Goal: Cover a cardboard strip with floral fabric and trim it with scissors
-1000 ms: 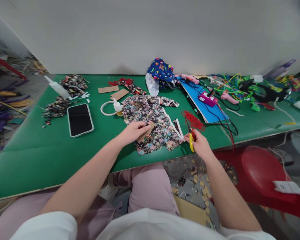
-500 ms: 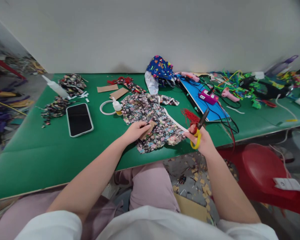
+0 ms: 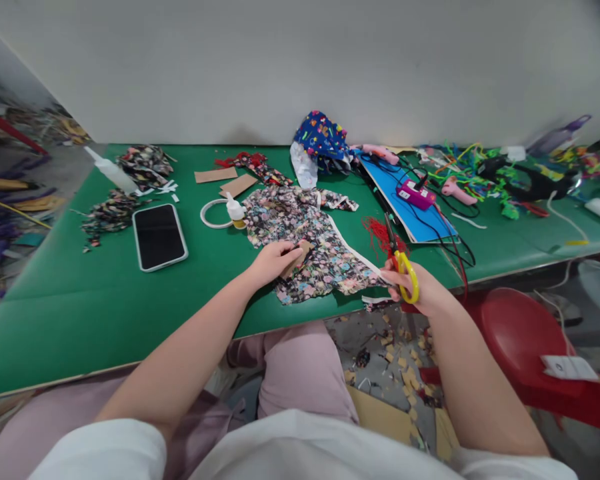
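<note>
Floral fabric (image 3: 305, 220) with a white-trimmed edge lies on the green table. My left hand (image 3: 275, 261) pinches a small brown cardboard piece (image 3: 300, 257) against the fabric's lower part. At the fabric's right corner, my right hand (image 3: 413, 283) grips scissors (image 3: 409, 273) with yellow handles, their dark blades pointing up and away. Its fingertips also touch the end of the white trim. Just below that corner, a narrow floral strip with a white edge (image 3: 377, 302) shows at the table's front edge.
On the green table (image 3: 105, 313) are a phone (image 3: 160, 238), glue bottle (image 3: 235, 211), white ring (image 3: 210, 213), red threads (image 3: 380, 235), blue folder (image 3: 430, 223) and purple box with cables (image 3: 417, 194). A red stool (image 3: 517, 327) stands at the right.
My right hand has moved slightly right and down, stretching the fabric corner, and the scissors have turned more upright. The narrow strip now shows below it. My left hand stays on the cardboard.
</note>
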A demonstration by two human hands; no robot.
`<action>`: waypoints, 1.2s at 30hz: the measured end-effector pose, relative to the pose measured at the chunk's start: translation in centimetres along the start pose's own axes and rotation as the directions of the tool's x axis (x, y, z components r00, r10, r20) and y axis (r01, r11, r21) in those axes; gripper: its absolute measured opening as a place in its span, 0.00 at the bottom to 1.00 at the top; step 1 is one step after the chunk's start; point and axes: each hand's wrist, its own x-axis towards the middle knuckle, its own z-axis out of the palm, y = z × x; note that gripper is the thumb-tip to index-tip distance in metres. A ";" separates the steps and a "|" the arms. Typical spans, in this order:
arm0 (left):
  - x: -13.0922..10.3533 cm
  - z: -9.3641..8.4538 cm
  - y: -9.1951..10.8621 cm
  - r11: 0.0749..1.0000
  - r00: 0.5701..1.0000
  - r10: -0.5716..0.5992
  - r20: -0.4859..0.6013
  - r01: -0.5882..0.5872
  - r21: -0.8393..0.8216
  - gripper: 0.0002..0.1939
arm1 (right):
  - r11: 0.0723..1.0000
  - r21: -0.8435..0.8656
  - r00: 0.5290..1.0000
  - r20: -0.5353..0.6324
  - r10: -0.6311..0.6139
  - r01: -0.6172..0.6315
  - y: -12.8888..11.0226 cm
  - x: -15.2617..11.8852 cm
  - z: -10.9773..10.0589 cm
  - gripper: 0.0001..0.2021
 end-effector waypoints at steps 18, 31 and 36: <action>0.0 0.2 -0.2 0.996 0.998 0.045 -0.035 -0.042 0.075 0.20 | 0.972 -0.182 0.988 -0.063 0.138 -0.147 4.4 -4.1 -3.4 0.16; -0.1 0.4 -0.3 0.988 0.995 0.090 -0.049 -0.083 0.133 0.20 | 0.982 0.056 0.964 -0.209 -0.166 0.181 0.7 1.2 -1.7 0.15; -0.2 0.4 -0.4 0.986 0.994 0.109 -0.028 -0.104 0.128 0.20 | 0.948 -0.293 0.916 -0.333 -0.225 0.127 -0.7 4.2 -0.8 0.16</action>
